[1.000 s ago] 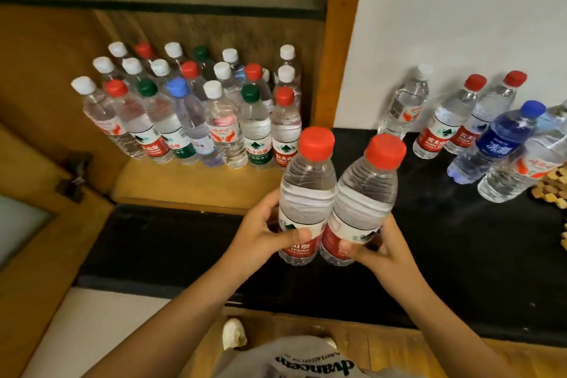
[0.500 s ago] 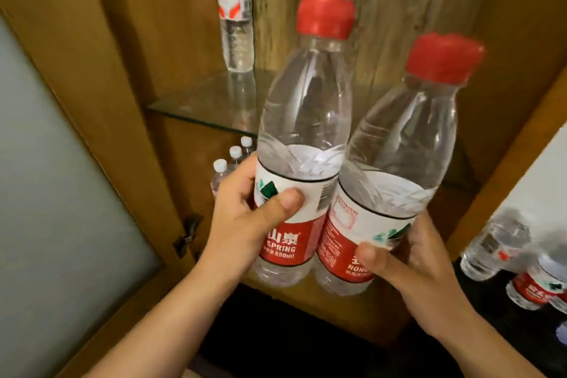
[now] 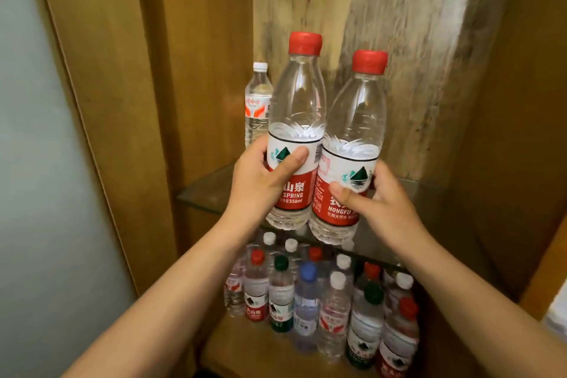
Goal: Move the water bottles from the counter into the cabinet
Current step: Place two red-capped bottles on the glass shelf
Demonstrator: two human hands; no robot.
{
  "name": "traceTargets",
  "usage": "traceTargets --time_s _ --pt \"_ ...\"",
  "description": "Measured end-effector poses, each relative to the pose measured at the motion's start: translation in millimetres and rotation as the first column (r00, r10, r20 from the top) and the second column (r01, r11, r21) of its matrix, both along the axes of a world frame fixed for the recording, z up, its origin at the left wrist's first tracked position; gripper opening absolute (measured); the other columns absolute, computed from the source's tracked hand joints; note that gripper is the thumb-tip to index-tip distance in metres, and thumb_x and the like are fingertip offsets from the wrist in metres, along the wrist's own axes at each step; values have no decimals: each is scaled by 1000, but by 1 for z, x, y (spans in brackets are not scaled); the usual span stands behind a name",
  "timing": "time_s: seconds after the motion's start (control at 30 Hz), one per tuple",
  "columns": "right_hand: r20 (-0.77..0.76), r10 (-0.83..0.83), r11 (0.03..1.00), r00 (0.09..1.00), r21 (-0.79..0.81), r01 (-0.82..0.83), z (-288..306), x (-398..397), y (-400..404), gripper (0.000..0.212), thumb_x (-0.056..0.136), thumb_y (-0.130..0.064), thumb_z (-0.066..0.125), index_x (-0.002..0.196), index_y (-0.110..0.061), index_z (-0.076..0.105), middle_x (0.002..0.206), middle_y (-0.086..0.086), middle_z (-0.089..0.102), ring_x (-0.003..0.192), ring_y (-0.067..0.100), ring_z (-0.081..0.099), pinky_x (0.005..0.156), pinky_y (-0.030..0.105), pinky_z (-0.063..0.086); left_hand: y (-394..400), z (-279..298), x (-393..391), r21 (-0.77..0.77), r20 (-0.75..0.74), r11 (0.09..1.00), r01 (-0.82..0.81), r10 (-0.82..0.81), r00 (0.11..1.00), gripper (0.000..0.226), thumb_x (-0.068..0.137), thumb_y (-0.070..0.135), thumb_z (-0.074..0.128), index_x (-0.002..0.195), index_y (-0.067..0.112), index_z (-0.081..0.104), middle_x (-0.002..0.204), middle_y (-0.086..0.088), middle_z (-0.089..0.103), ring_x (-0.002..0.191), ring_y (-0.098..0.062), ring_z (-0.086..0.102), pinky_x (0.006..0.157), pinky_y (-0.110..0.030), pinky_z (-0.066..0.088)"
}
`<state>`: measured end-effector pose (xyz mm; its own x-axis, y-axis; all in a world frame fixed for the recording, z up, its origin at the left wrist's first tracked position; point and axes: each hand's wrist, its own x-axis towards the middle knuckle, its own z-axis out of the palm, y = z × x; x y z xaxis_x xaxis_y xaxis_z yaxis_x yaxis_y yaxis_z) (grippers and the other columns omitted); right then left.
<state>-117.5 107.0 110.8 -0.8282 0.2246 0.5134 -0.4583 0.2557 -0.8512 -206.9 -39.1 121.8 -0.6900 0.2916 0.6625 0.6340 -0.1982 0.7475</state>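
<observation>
Left hand grips red-capped bottle, fingers and thumb wrapped round label. Right hand grips second red-capped bottle same way. Both bottles upright, touching, held above front of glass shelf, not yet set down. White-capped bottle already on shelf. Lower shelf packed with bottles. Worktop out of view; remainder unknown.

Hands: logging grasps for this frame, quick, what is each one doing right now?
Left hand: closed around the left red-capped bottle, thumb across its label.
Right hand: closed around the right red-capped bottle, thumb on its label.
</observation>
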Motion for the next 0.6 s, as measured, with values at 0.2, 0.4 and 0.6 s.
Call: traceTargets --time_s 0.2,0.4,0.6 --pt "72 -76 997 994 10 76 -1 -34 10 57 57 -43 68 108 -31 46 115 -8 60 103 7 59 84 27 50 14 -13 -36 -52 34 999 6 -4 999 33 69 49 57 99 37 56 96 21 64 86 3 65 68 -12 52" --pt "84 -147 987 986 81 140 -2 -60 18 60 69 -31 73 119 -20 42 123 0 57 112 16 56 95 39 48 15 -11 -51 -115 58 993 -1 8 998 33 70 50 55 100 37 55 94 22 63 82 8 64 66 -9 50" --pt "193 -114 975 975 209 73 1 -61 28 81 57 -26 81 124 -18 35 116 -10 53 111 10 52 95 33 45 2 -20 -46 -358 -78 932 -48 21 997 80 52 46 81 119 44 36 115 29 52 108 9 52 85 -12 48"
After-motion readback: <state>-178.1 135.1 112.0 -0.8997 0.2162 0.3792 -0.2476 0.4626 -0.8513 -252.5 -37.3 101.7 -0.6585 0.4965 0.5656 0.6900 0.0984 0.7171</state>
